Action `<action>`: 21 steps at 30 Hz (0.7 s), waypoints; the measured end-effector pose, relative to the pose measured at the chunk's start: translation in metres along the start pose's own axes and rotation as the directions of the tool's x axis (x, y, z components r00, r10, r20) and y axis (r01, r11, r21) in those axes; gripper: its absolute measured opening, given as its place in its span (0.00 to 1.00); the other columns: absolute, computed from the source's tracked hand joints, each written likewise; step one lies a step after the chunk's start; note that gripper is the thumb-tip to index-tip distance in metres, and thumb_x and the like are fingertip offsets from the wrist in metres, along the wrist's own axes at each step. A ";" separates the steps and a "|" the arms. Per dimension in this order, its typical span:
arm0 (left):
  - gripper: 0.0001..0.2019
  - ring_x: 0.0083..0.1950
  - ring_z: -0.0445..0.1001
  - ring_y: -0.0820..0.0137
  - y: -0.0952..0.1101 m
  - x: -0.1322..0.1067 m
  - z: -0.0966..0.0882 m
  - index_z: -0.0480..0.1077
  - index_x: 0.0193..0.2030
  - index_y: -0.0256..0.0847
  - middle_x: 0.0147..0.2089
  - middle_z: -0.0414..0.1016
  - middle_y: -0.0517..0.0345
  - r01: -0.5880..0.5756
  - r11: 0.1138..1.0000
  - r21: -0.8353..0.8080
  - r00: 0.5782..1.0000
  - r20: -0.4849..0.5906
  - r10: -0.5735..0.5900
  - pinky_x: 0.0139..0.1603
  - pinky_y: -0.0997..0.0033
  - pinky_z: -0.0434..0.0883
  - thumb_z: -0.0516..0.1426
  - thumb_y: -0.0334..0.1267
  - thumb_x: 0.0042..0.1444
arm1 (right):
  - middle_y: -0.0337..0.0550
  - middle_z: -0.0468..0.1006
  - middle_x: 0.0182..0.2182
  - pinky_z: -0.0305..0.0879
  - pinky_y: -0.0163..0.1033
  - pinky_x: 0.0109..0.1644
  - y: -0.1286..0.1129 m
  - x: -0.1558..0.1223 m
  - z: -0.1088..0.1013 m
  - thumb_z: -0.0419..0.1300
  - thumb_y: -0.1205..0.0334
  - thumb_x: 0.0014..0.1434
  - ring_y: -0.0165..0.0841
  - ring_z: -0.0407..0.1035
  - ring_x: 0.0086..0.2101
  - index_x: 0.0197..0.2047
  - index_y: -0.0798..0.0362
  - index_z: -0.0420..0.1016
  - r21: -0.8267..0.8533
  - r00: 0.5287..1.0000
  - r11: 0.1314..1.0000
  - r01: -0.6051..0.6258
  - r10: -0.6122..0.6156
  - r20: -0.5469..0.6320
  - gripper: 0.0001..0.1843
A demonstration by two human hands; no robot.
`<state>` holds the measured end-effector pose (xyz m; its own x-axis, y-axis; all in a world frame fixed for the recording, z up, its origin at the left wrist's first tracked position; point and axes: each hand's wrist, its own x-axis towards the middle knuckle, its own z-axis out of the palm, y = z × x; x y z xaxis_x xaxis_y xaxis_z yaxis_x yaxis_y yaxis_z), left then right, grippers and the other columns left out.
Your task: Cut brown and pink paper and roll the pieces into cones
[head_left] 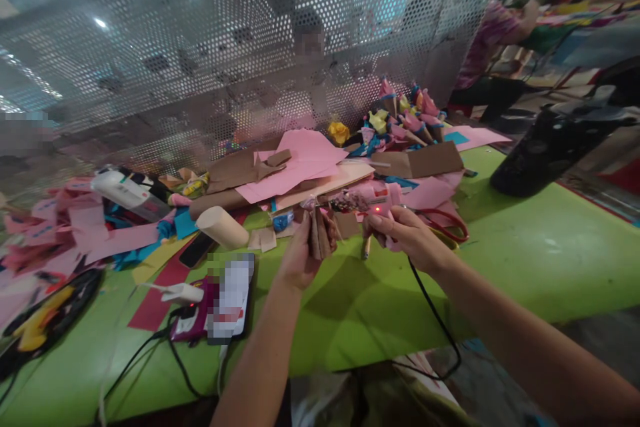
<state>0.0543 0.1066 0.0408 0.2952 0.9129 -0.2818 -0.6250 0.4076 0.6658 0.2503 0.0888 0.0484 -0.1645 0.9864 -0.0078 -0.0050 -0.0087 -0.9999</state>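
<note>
My left hand [300,255] is closed around a folded brown paper piece [320,237], held upright over the green table [360,320]. In my right hand [400,232] is a pink hot glue gun [373,199] with a small red light lit on its body. The gun's nozzle points left, near the top of the brown piece; I cannot tell whether they touch. A black cord [425,290] runs down from the gun's handle. Just below the gun, a thin pen-like stick [367,247] lies on the table.
Pink paper sheets [300,163] and brown card [435,160] are piled behind my hands. Small paper flowers [410,120] stand at the back right. Red-handled scissors [453,227], a black bottle [537,153], a power strip [193,320] and a phone [233,300] lie around. A perforated metal screen [225,53] stands behind.
</note>
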 end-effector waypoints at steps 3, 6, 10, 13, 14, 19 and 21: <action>0.13 0.26 0.73 0.77 0.001 0.000 0.001 0.76 0.34 0.36 0.29 0.76 0.58 0.005 1.000 -0.023 1.000 -0.012 -0.006 0.26 0.78 0.70 0.60 0.44 0.64 | 0.36 0.64 0.16 0.48 0.35 0.23 0.001 0.000 0.001 0.65 0.26 0.44 0.27 0.55 0.19 0.24 0.55 0.74 -0.004 1.000 1.000 -0.001 0.001 0.016 0.35; 0.16 0.26 0.73 0.76 0.002 0.002 0.000 0.75 0.33 0.35 0.28 0.76 0.58 0.019 0.999 -0.026 0.999 -0.035 -0.020 0.28 0.78 0.71 0.59 0.46 0.65 | 0.38 0.65 0.15 0.48 0.35 0.23 0.004 -0.001 0.001 0.65 0.27 0.46 0.27 0.57 0.19 0.22 0.54 0.72 -0.024 1.000 1.000 -0.002 0.002 0.023 0.34; 0.17 0.27 0.75 0.75 0.003 0.004 -0.002 0.74 0.32 0.35 0.28 0.77 0.56 0.037 0.999 -0.011 0.997 -0.074 -0.038 0.29 0.77 0.72 0.60 0.49 0.63 | 0.37 0.64 0.15 0.47 0.35 0.22 0.004 -0.002 0.001 0.65 0.28 0.46 0.26 0.55 0.18 0.22 0.54 0.72 -0.038 0.998 0.999 -0.007 0.009 0.059 0.33; 0.17 0.27 0.76 0.74 0.003 0.004 -0.003 0.75 0.33 0.35 0.29 0.78 0.55 0.036 0.999 -0.009 0.995 -0.090 -0.037 0.30 0.77 0.73 0.60 0.50 0.63 | 0.36 0.64 0.14 0.46 0.34 0.22 0.002 -0.002 0.001 0.64 0.27 0.46 0.25 0.55 0.18 0.20 0.54 0.70 -0.035 0.998 0.999 0.000 0.003 0.069 0.34; 0.17 0.27 0.76 0.74 0.003 0.004 -0.003 0.75 0.34 0.35 0.29 0.79 0.55 0.032 0.999 -0.009 0.995 -0.092 -0.033 0.30 0.76 0.73 0.60 0.50 0.63 | 0.36 0.64 0.14 0.47 0.34 0.22 0.002 -0.002 0.001 0.64 0.26 0.45 0.25 0.55 0.18 0.20 0.53 0.68 -0.033 0.998 0.999 0.000 0.002 0.070 0.35; 0.20 0.26 0.74 0.76 0.003 0.001 0.002 0.75 0.31 0.34 0.28 0.77 0.56 0.032 0.999 -0.016 0.996 -0.084 -0.034 0.28 0.78 0.73 0.57 0.49 0.66 | 0.37 0.66 0.15 0.48 0.35 0.22 0.001 -0.003 0.001 0.65 0.26 0.45 0.26 0.56 0.19 0.21 0.53 0.70 -0.032 0.998 0.999 0.003 -0.001 0.059 0.35; 0.21 0.25 0.74 0.77 0.004 0.001 0.004 0.74 0.29 0.34 0.27 0.76 0.55 0.040 0.999 -0.022 0.996 -0.075 -0.041 0.28 0.79 0.72 0.55 0.48 0.68 | 0.37 0.65 0.15 0.49 0.35 0.22 0.001 -0.003 0.001 0.65 0.26 0.46 0.27 0.57 0.18 0.22 0.54 0.72 -0.026 0.999 1.000 0.006 -0.004 0.045 0.34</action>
<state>0.0552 0.1086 0.0461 0.2659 0.8942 -0.3601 -0.6282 0.4440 0.6389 0.2493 0.0859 0.0476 -0.2091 0.9779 -0.0031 0.0202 0.0012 -0.9998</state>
